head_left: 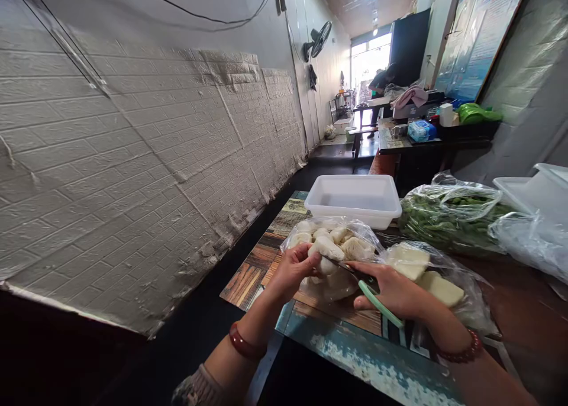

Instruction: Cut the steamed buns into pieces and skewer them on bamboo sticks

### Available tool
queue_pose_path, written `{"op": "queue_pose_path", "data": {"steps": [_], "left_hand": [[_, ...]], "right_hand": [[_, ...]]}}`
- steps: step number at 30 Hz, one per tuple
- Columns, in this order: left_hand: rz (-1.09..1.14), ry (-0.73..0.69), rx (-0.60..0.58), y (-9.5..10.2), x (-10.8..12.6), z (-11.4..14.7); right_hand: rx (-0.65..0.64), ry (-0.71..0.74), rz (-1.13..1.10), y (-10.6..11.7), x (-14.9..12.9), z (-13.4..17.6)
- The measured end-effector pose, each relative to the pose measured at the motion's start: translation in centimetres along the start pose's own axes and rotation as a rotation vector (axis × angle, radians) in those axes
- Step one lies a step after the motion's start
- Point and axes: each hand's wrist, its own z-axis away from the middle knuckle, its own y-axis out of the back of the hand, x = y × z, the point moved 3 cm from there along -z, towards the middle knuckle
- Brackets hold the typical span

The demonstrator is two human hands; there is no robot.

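Observation:
My left hand (pixel 295 270) pinches a white, rounded piece of food (pixel 326 249) between thumb and fingers, over an open clear plastic bag (pixel 373 231). Several similar pale lumps (pixel 357 249) fill that bag; their exact kind is unclear. In my right hand (pixel 394 290) are what look like scissors with a mint-green handle (pixel 379 305). Their dark blades point left and meet the white piece near my left fingertips. Just beyond my right wrist, pale yellowish slabs (pixel 439 289) lie in another clear bag.
A white plastic tub (pixel 354 199) stands behind the bag on the patterned tabletop (pixel 252 270). Bagged green vegetables (pixel 452 213) and clear tubs (pixel 532 187) are at the right. Along the left runs a brick-patterned wall (pixel 146 175). A person (pixel 382 83) bends over a far table.

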Motion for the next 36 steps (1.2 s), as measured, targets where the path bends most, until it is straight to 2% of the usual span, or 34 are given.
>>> {"op": "queue_pose_path", "data": {"steps": [17, 22, 28, 36], "left_hand": [[0.016, 0.009, -0.012, 0.3, 0.5, -0.3], [-0.001, 0.007, 0.003, 0.6, 0.2, -0.3], [-0.047, 0.002, -0.026, 0.4, -0.1, -0.3], [-0.098, 0.039, -0.092, -0.3, -0.1, -0.8]], "right_hand": [[0.000, 0.131, -0.113, -0.2, 1.5, -0.6], [0.029, 0.069, -0.020, 0.1, 0.8, -0.3], [-0.021, -0.004, 0.063, 0.3, -0.2, 0.1], [0.011, -0.014, 0.000, 0.3, 0.3, -0.2]]}}
